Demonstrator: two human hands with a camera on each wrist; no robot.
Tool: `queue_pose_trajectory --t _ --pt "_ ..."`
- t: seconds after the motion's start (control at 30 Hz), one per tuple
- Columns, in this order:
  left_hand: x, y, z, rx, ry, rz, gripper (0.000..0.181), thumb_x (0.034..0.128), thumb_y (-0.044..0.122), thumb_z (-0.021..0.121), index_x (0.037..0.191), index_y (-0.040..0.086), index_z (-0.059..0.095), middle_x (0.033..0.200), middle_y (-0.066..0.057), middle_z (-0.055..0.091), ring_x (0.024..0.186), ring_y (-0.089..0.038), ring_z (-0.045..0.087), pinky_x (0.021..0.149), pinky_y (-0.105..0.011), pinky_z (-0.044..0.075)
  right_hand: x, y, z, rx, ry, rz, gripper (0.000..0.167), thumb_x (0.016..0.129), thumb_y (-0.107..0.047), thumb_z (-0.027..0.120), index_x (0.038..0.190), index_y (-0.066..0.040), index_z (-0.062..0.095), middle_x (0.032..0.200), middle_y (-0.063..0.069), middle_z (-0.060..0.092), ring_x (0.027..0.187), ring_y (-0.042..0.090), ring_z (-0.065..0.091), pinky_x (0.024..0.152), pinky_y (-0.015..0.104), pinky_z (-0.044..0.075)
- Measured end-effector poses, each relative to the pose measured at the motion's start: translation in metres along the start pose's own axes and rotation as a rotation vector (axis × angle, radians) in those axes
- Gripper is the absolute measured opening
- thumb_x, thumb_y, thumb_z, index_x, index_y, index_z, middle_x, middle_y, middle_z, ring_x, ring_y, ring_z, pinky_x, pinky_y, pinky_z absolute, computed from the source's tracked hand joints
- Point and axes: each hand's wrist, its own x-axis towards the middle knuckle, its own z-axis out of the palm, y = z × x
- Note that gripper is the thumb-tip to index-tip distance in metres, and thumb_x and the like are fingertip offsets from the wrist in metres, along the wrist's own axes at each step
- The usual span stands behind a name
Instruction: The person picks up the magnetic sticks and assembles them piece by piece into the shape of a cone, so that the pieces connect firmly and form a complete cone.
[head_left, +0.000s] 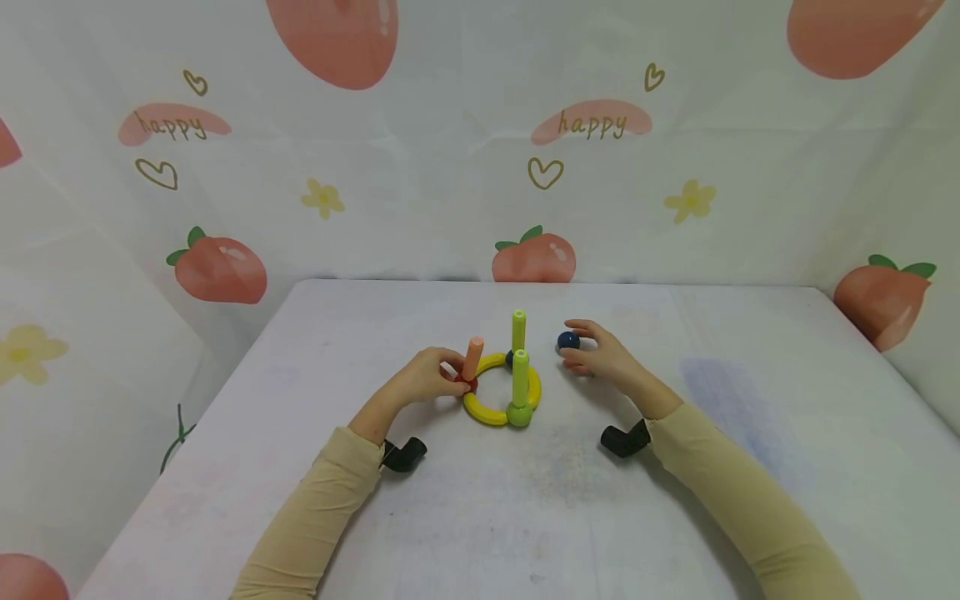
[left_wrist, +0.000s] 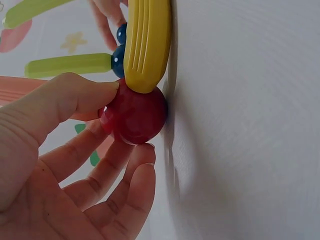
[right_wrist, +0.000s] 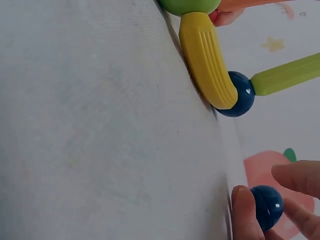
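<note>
A ring of curved yellow rods (head_left: pixel 486 414) lies on the table, joined by a red ball (left_wrist: pixel 137 117), a dark blue ball (right_wrist: pixel 240 94) and a green ball (head_left: pixel 519 414). An orange stick (head_left: pixel 472 358) rises from the red ball, tilted slightly. Lime green sticks (head_left: pixel 521 379) stand upright on the other two balls. At the ring's left side my left hand (head_left: pixel 431 375) pinches the red ball between thumb and fingers. To the right of the ring, my right hand (head_left: pixel 603 357) holds a loose blue ball (head_left: pixel 567 340) between thumb and fingers, its index finger lifted off.
The white table (head_left: pixel 480 525) runs back to a fabric backdrop (head_left: pixel 435 167) printed with peaches. Black wrist-worn pieces (head_left: pixel 405 455) hang below both forearms. A dark green cord (head_left: pixel 178 437) lies at the table's left edge.
</note>
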Motion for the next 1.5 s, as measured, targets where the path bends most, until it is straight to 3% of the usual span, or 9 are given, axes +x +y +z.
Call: queue_pose_trajectory --t 0.37,0.77,1.03,1.5 --pt "0.001 0.0 0.0 -0.021 -0.004 -0.024 0.033 0.0808 0.012 0.069 0.112 0.002 0.063 0.11 -0.013 0.063 0.083 -0.017 0.06 0.066 -0.021 0.045 0.009 -0.002 0.003 0.021 -0.004 0.04 0.056 0.094 -0.018 0.055 0.144 -0.014 0.03 0.15 0.018 0.027 0.076 0.007 0.06 0.067 0.017 0.048" --pt "0.0 0.0 0.0 -0.026 -0.006 -0.01 0.034 0.0813 0.01 0.069 0.113 0.001 0.063 0.111 -0.014 0.063 0.085 -0.017 0.061 0.069 -0.022 0.047 0.011 -0.002 0.005 0.062 0.01 0.053 0.05 0.095 -0.014 0.053 0.141 -0.01 0.034 0.139 0.021 0.035 0.072 0.006 0.059 0.067 0.016 0.051" --pt "-0.001 0.002 -0.001 -0.024 -0.001 -0.014 0.029 0.0814 0.009 0.069 0.11 0.002 0.064 0.109 -0.013 0.063 0.084 -0.017 0.061 0.069 -0.023 0.047 0.005 -0.006 0.001 -0.006 0.025 0.019 0.05 0.095 -0.018 0.053 0.14 -0.008 0.036 0.14 0.021 0.036 0.075 0.01 0.056 0.068 0.017 0.048" --pt "0.003 0.003 0.006 -0.029 -0.026 0.005 0.032 0.0816 0.011 0.069 0.112 0.002 0.063 0.112 -0.014 0.063 0.084 -0.016 0.062 0.065 -0.021 0.046 -0.012 -0.009 -0.009 0.024 0.007 -0.095 0.055 0.094 -0.023 0.055 0.141 -0.003 0.034 0.136 0.023 0.041 0.095 0.018 0.062 0.081 0.026 0.055"
